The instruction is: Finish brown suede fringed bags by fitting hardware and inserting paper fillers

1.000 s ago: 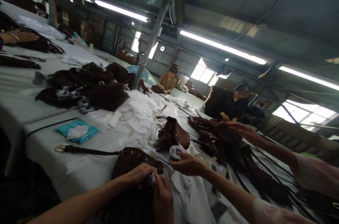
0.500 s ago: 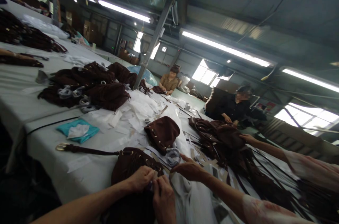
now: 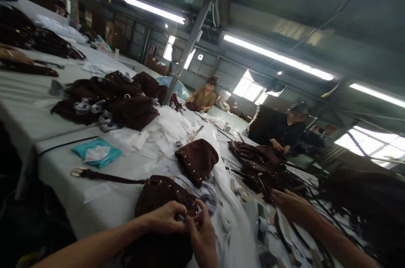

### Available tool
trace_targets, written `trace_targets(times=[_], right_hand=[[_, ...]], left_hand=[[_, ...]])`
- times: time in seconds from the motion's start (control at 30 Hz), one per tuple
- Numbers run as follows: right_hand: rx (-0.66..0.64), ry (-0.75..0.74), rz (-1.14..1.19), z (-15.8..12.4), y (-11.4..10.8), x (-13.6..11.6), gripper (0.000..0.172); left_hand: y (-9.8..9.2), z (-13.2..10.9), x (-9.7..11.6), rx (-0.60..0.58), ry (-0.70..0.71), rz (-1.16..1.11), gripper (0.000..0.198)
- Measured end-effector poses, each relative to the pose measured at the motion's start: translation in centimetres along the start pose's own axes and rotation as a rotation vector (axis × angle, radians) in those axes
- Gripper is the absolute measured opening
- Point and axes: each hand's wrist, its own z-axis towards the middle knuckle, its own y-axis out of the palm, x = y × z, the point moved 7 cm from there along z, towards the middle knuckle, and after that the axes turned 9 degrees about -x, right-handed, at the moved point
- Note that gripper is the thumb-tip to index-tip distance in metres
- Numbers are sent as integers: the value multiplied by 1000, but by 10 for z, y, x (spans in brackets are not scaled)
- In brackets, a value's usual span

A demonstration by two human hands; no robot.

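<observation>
- Meeting over the near brown bag (image 3: pixel 153 196), the left hand (image 3: pixel 169 217) and right hand (image 3: pixel 202 228) work almost fingertip to fingertip.
- Left grip: thumb and forefinger closed in a pinch on a small greyish piece (image 3: pixel 179 217), too small to identify.
- Right grip: fingers curled with little gap; whether they hold anything, I cannot tell.
- The bag lies on the tabletop (image 3: pixel 60 169), its upper part just beyond the left hand; its eyelet row slants down toward the right fingers, so the right hand is nearer that row's near end.
- Its strap (image 3: pixel 110 177) runs out leftward, well apart from both grips.
- A second brown bag (image 3: pixel 199 160) sits beyond the right hand; a co-worker's hand (image 3: pixel 289 207) is farther right.
</observation>
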Motion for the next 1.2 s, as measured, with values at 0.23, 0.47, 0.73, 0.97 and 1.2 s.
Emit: trace_targets(times=[0.23, 0.47, 0.73, 0.97, 1.2], right_hand=[[-87, -253, -138, 0, 1, -28, 23], [-135, -492, -260, -7, 4, -31, 31], [-142, -466, -202, 1, -1, -29, 24], [-176, -682, -508, -13, 11, -32, 36], [9, -727, -790, -21, 15, -27, 45]], left_hand=[[-6, 5, -5, 105, -26, -45, 16], [-2, 9, -26, 61, -161, -215, 36], [-5, 12, -30, 7, -197, -317, 23], [-3, 15, -45, 7, -200, -439, 16], [-2, 19, -49, -25, -198, -524, 18]])
